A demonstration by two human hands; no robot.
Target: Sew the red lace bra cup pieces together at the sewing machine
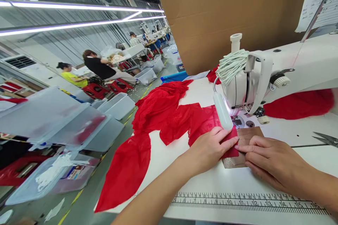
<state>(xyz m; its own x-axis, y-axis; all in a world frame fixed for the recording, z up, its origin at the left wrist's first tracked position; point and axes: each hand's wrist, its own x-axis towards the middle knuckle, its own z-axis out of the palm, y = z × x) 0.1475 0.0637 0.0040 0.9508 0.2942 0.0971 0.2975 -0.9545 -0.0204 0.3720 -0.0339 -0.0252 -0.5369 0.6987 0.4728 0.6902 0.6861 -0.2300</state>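
Note:
My left hand [211, 147] lies flat, fingers stretched out, pressing the red fabric [179, 119] down on the white sewing table [200, 182] just in front of the needle area. My right hand [271, 161] lies beside it with fingers extended, resting on a brown metal plate [246, 137] and the fabric's edge. The white sewing machine [290, 74] stands right behind both hands, its lamp [222, 110] over the fabric. The cloth trails left and hangs over the table's edge.
Scissors [326, 139] lie at the right. A printed ruler [248, 203] runs along the table's near edge. Cardboard [232, 17] stands behind the machine. Clear plastic bins [66, 123] crowd the floor at left. Other people [97, 66] sit working farther back.

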